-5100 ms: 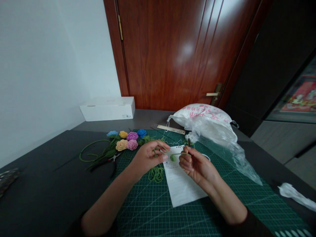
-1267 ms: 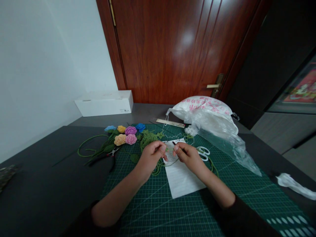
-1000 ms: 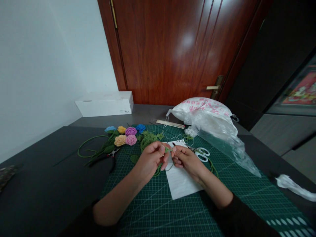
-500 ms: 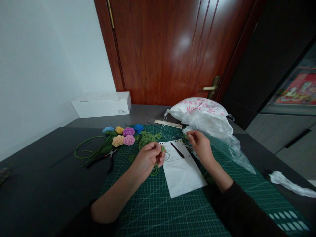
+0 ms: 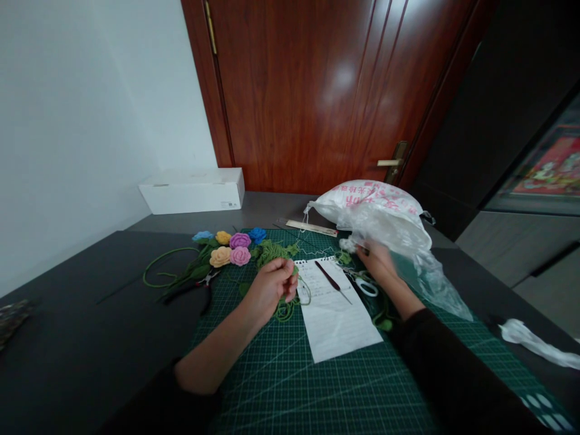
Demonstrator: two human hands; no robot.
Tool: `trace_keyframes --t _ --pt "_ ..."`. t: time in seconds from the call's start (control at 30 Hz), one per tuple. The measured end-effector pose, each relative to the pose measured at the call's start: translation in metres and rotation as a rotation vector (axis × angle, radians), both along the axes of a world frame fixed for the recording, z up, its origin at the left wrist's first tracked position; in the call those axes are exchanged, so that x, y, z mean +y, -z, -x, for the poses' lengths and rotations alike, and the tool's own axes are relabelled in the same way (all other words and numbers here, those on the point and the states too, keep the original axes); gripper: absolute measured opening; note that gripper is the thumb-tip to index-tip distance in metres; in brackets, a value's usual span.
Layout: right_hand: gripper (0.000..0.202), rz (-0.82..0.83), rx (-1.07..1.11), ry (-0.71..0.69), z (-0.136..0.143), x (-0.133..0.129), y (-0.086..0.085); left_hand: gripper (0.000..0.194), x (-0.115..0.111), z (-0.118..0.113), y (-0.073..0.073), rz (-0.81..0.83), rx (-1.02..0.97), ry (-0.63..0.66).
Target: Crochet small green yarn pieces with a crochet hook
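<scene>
My left hand (image 5: 273, 284) is closed on green yarn, with a loose strand hanging over the edge of a written notepad page (image 5: 339, 326). Behind it lies a heap of green yarn (image 5: 270, 252). My right hand (image 5: 377, 260) is blurred beside a small white bundle (image 5: 348, 244) and a green leaf piece (image 5: 344, 258); its fingertips are too smeared to tell what they hold. A dark-handled crochet hook (image 5: 327, 275) rests on the page. White-handled scissors (image 5: 366, 287) lie right of the page, below my right hand.
Crocheted flowers (image 5: 240, 240) and black-handled pliers (image 5: 188, 292) lie at the left on the cutting mat (image 5: 290, 386). A ruler (image 5: 312, 228) is at the back. Plastic bags (image 5: 376, 202) fill the back right. A white box (image 5: 193, 192) stands by the wall.
My right hand has moved slightly right, away from the page, uncovering the scissors and the green leaf piece. My left hand still pinches the yarn in nearly the same place.
</scene>
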State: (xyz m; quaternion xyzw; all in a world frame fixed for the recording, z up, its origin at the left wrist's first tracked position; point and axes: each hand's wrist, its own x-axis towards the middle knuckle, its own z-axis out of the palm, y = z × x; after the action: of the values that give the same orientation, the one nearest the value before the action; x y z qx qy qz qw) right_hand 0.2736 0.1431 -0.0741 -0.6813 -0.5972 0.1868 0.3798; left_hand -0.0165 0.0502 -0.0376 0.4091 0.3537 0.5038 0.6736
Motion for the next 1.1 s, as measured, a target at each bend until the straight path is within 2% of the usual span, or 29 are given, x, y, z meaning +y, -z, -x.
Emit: trace_keyframes --t 0.17,0.37,0.47,0.63,0.67,0.77,0.83,0.9,0.97,1.1 --pt "0.035 0.02 0.202 0.055 -0.003 -0.003 -0.007 0.041 0.006 0.005 -0.001 0.002 -0.005 -0.029" --pt "0.03 -0.033 0.431 -0.138 0.021 -0.03 -0.014 0.036 0.007 0.007 -0.002 0.017 0.026 0.015" --pt "0.037 -0.117 0.476 -0.208 0.033 -0.042 -0.022 0.031 0.007 0.006 -0.001 0.013 0.061 0.048" --pt "0.034 -0.222 0.491 -0.261 0.047 -0.054 -0.035 0.021 0.002 0.003 -0.003 -0.022 0.105 0.094" --pt "0.035 -0.218 0.503 -0.287 0.051 -0.056 -0.036 0.024 -0.001 0.002 -0.005 -0.029 0.113 0.108" --pt "0.04 -0.163 0.564 -0.402 0.067 -0.064 -0.038 0.067 -0.009 -0.002 -0.008 -0.068 0.136 0.193" --pt "0.042 -0.112 0.603 -0.488 0.079 -0.07 -0.038 0.081 -0.013 -0.005 -0.007 -0.091 0.17 0.273" --pt "0.044 -0.071 0.638 -0.56 0.09 -0.076 -0.038 0.073 -0.014 -0.009 -0.003 -0.09 0.219 0.311" --pt "0.044 -0.053 0.669 -0.59 0.095 -0.079 -0.039 0.056 -0.013 -0.011 0.002 -0.078 0.258 0.29" --pt "0.039 -0.094 0.742 -0.504 0.087 -0.075 -0.039 0.032 -0.005 -0.011 0.01 -0.088 0.263 0.199"
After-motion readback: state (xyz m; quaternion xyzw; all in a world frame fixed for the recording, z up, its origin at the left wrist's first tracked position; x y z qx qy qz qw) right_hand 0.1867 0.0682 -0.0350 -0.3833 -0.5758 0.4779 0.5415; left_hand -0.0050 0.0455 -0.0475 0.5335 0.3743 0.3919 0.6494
